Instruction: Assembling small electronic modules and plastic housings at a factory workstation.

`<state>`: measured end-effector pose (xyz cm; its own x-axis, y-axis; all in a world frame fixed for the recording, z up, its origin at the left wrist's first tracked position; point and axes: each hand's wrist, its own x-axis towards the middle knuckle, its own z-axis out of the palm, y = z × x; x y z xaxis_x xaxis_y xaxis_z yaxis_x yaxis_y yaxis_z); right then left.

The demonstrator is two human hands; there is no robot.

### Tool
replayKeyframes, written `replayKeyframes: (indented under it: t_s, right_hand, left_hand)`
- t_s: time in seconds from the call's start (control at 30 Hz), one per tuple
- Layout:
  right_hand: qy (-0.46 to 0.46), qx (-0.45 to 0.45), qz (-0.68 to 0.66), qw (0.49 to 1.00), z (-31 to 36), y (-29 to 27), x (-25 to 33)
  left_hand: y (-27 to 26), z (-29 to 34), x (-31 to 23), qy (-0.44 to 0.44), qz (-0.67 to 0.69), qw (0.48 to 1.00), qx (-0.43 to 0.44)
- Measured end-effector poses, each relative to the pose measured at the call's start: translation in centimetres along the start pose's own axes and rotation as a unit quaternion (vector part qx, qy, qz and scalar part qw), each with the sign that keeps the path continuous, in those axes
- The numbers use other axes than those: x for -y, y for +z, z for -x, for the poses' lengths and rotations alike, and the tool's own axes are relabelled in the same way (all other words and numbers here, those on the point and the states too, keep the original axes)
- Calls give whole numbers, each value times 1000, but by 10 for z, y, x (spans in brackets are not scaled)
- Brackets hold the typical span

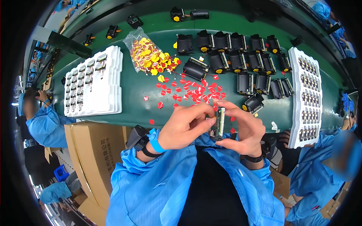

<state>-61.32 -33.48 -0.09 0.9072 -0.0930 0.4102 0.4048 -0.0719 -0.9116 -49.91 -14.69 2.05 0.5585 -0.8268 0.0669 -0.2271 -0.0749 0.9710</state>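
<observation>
In front of my chest is a small black electronic module point(220, 122) with a pale green strip along its side and a metal part low on its left. My left hand point(186, 126) pinches it from the left, thumb and forefinger pressed against it. My right hand point(244, 130) grips its top and bottom ends from the right, thumb below. The fingers hide part of the module. Just beyond my hands, loose red round stickers point(198, 90) are scattered over the green mat. A bag of yellow and red pieces point(151, 56) lies open behind them.
Several black housings point(238, 60) stand in rows at the back right. White trays of small metal parts flank the mat, a stack at left point(113, 94) and another tray at right point(296, 94). A cardboard box point(85, 150) stands near my left arm. Co-workers sit on both sides.
</observation>
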Motion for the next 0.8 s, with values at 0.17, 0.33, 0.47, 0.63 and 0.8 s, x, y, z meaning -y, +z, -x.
replayKeyframes:
  t_s: [0.17, 0.33, 0.47, 0.63, 0.8]
  right_hand:
    - [35, -22, -35, 999, 6, 1, 1]
    - [44, -100, -79, 991, 18, -9, 3]
    - [46, -105, -72, 991, 20, -12, 7]
    - [65, -130, -63, 987, 19, -7, 10]
    - [59, -148, -39, 986, 26, -9, 9]
  left_hand:
    - [-5, 3, -9, -61, -17, 998, 26]
    - [-107, -48, -1, 127, -348, 902, -221]
    - [-262, -117, 52, -15, -558, 762, -328]
    - [-379, -183, 148, -246, -334, 863, -287]
    - [-391, -176, 165, -195, -269, 928, -168]
